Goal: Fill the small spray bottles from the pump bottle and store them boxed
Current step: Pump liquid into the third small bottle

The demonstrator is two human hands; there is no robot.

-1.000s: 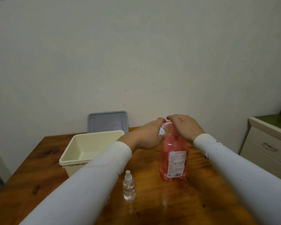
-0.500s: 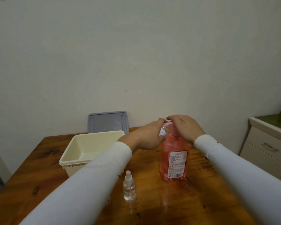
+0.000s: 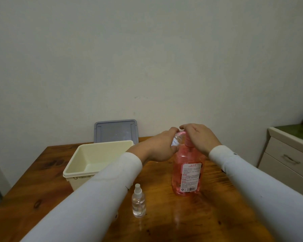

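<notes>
A person in white sleeves works at a wooden table (image 3: 191, 215) set against a plain pale wall. A tall pink pump bottle (image 3: 187, 173) stands upright on the table, its label facing the camera. The right hand (image 3: 199, 137) lies over the pump head, fingers bent down across it. The left hand (image 3: 162, 147) grips a small clear spray bottle (image 3: 176, 140), tilted, with its mouth just under the pump's spout. A second small spray bottle (image 3: 138, 203), capped and upright, stands nearer the camera, left of the pink one. Behind the left arm sits an open cream box (image 3: 87, 165). Its grey lid (image 3: 115, 131) leans upright against the wall behind it.
</notes>
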